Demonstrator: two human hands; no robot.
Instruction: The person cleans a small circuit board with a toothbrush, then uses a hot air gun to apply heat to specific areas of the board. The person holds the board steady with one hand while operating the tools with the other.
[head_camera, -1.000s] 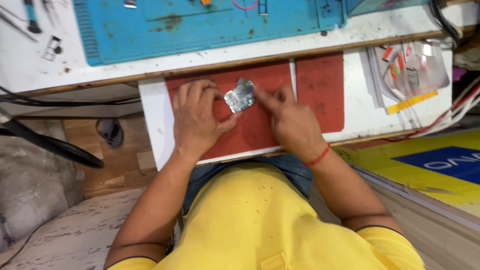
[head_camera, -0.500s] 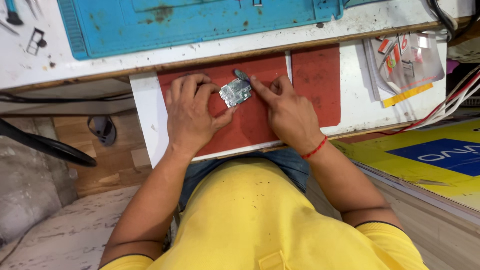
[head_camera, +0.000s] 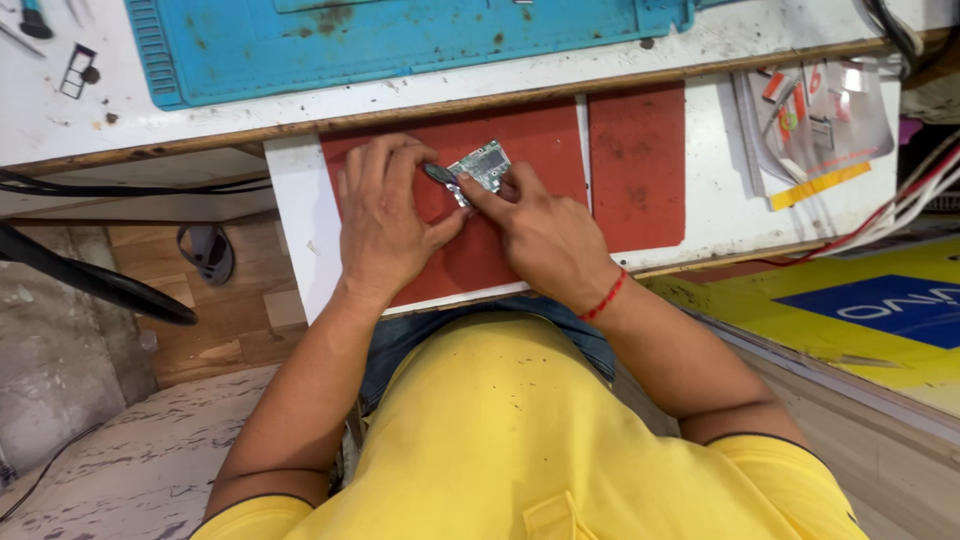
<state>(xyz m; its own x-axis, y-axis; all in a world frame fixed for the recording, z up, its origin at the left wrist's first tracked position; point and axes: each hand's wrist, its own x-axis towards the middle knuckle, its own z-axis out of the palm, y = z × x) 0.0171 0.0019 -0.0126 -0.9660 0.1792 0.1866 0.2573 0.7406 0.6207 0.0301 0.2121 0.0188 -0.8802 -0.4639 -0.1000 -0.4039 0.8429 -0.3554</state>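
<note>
A small silvery-green circuit board (head_camera: 482, 163) lies on a red mat (head_camera: 540, 140) on a pull-out white shelf (head_camera: 300, 210). My left hand (head_camera: 385, 215) rests on the mat with its fingertips at the board's left edge, next to a small dark oval part (head_camera: 438, 173). My right hand (head_camera: 540, 235), with a red thread on the wrist, pinches the board's lower edge between thumb and forefinger. Both hands meet at the board.
A blue work mat (head_camera: 400, 40) covers the upper bench, with small tools (head_camera: 75, 70) at far left. A second red mat piece (head_camera: 637, 165) lies to the right, then clear packets (head_camera: 820, 120) and red-white cables (head_camera: 900, 210). Black cable (head_camera: 90, 280) hangs left.
The board has shifted slightly to the right and up on the mat. My right hand slid under it and my left fingers closed in on the dark oval part.
</note>
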